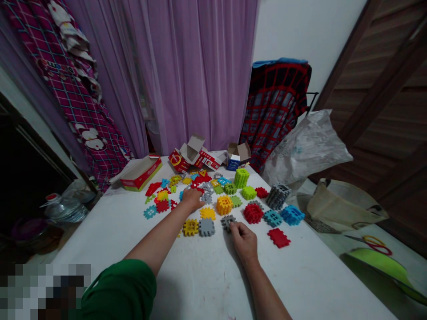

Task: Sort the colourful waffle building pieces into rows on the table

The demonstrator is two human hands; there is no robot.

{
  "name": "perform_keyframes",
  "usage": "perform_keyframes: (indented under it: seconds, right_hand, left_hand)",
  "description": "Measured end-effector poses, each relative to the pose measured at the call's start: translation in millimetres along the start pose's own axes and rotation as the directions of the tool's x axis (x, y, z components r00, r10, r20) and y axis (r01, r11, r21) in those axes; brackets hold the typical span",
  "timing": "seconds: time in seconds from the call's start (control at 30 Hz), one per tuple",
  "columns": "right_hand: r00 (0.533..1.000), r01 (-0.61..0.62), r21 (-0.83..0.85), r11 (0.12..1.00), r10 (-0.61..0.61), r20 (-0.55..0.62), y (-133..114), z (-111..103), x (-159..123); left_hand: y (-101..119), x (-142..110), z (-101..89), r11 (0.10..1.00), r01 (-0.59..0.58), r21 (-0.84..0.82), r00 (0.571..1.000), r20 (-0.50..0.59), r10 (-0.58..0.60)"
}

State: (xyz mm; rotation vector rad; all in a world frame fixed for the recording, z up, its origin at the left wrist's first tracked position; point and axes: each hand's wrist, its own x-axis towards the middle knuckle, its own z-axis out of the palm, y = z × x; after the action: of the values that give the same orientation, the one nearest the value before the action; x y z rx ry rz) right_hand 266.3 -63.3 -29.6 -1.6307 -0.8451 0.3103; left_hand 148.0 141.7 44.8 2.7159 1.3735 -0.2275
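Stretched out over the loose pile of colored interlocking plastic building tiles is my left hand (pixel 192 200). Its thumb stands apart from the fingers, which are partly hidden among red and grey tiles (pixel 207 198). My right hand (pixel 245 242) is closer to me and pinches a dark grey building tile (pixel 228 221) at its edge, low over the table. Left of that tile lie a light grey tile (pixel 207 227), a yellow tile (pixel 207 213) and a dark yellow block (pixel 191 227). Behind it stands an orange-yellow stack (pixel 224 205).
On the white table (pixel 207 275), red (pixel 253 213), blue (pixel 292 215), dark grey (pixel 278 196) and green (pixel 241 178) stacks stand to the right. A red tile (pixel 279 238) lies nearby. Open cartons (pixel 180 162) and a red-yellow box (pixel 142 175) line the back.
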Motion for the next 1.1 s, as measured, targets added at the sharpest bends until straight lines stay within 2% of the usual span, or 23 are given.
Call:
perform_keyframes:
  seconds: [0.2, 0.3, 0.4, 0.63, 0.7, 0.77, 0.83, 0.93, 1.03, 1.1]
  right_hand:
    - [1.000, -0.002, -0.010, 1.000, 0.002, 0.028, 1.4, -2.0, 2.0]
    - [0.998, 0.013, -0.011, 1.000, -0.013, 0.065, 2.4, -3.2, 4.2]
    - [0.999, 0.019, -0.014, 1.000, -0.019, 0.048, 1.4, -3.7, 4.7]
    - [0.999, 0.001, -0.017, 1.000, 0.000, 0.052, -2.0, -3.4, 2.6]
    - [0.999, 0.003, -0.013, 1.000, -0.002, 0.053, -1.3, -3.2, 2.6]
    - [0.999, 0.008, -0.013, 1.000, -0.008, 0.051, -0.2, -3.0, 2.7]
    - [0.999, 0.015, -0.014, 1.000, -0.014, 0.053, 1.1, -2.7, 2.7]
    - [0.998, 0.019, -0.014, 1.000, -0.018, 0.052, 2.0, -2.8, 2.4]
    - [0.999, 0.019, -0.019, 1.000, -0.018, 0.050, 1.4, -3.5, 2.1]
    - [0.999, 0.022, -0.022, 1.000, -0.021, 0.049, 0.4, -4.2, 2.0]
  left_hand:
    - [-3.3, -5.0, -4.3, 0.996, -0.087, 0.016, 0.996, 0.025, 0.086]
    - [-2.5, -1.6, -6.3, 0.996, -0.085, 0.007, 0.996, 0.038, 0.084]
    - [-5.1, 3.8, -11.5, 0.997, -0.074, 0.003, 0.994, 0.075, 0.073]
    - [-38.3, 3.9, -46.2, 0.997, -0.073, -0.024, 0.955, 0.286, 0.077]
    - [-48.7, -3.3, -54.8, 0.998, -0.059, -0.036, 0.950, 0.305, 0.067]
    - [-54.0, -15.5, -57.0, 0.996, -0.042, -0.072, 0.964, 0.261, 0.060]
    - [-51.2, -33.7, -51.2, 0.987, -0.051, -0.150, 0.982, 0.175, 0.077]
    - [-32.6, -69.0, -31.0, 0.957, -0.081, -0.278, 0.994, 0.051, 0.098]
    - [-8.3, -101.3, -8.0, 0.960, -0.112, -0.257, 0.992, -0.088, 0.092]
    - [3.0, -114.4, 3.8, 0.962, -0.111, -0.248, 0.988, -0.134, 0.079]
